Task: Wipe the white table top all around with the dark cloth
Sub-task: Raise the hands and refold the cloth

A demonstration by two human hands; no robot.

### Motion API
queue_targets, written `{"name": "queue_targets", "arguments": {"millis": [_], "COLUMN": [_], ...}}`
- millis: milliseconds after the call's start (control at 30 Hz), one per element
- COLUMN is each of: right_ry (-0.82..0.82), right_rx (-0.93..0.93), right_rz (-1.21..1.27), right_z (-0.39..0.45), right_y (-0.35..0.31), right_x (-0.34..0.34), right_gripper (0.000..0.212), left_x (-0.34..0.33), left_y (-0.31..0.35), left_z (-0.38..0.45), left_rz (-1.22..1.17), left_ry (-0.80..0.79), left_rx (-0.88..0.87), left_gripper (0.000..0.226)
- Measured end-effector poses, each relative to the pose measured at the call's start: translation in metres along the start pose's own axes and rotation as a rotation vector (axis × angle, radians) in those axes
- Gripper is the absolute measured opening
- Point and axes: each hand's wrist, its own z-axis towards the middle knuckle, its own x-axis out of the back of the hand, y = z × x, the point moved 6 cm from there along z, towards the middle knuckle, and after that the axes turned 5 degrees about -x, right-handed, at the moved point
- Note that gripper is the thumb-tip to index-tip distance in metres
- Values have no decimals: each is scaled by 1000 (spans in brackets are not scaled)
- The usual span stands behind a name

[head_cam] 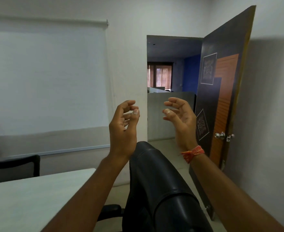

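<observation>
While one white table point(29, 195) lies below, two hands (left hand point(122, 129), right hand point(181, 121)) hover, each grip released.

The white table top point(29, 198) is seen at the lower left, with one rounded corner turned toward the middle of the view. Its pale surface is crossed at the near right edge by a forearm, so that part of the edge is hidden. A dark chair back point(12, 168) is seen just behind its far edge. The light floor point(164, 148) is seen beyond the table and runs toward the doorway; a black office chair point(156, 190) is carried on it, just right of the table.
</observation>
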Motion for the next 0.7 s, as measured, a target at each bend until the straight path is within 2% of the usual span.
{"name": "queue_targets", "arguments": {"millis": [300, 433, 533, 700], "right_ry": [-32, -75, -135, -202], "right_rx": [-12, 5, -24, -81], "right_rz": [64, 119, 153, 209], "right_z": [87, 129, 161, 213], "right_y": [70, 111, 149, 189], "right_x": [45, 78, 104, 132], "right_gripper": [50, 49, 52, 54], "left_x": [-97, -142, -180, -235], "left_y": [-57, -79, -92, -108], "left_z": [47, 59, 61, 75], "left_rz": [53, 108, 155, 237], "left_ry": [19, 65, 142, 177], "left_rx": [-2, -31, -35, -21], "left_gripper": [39, 36, 30, 29]}}
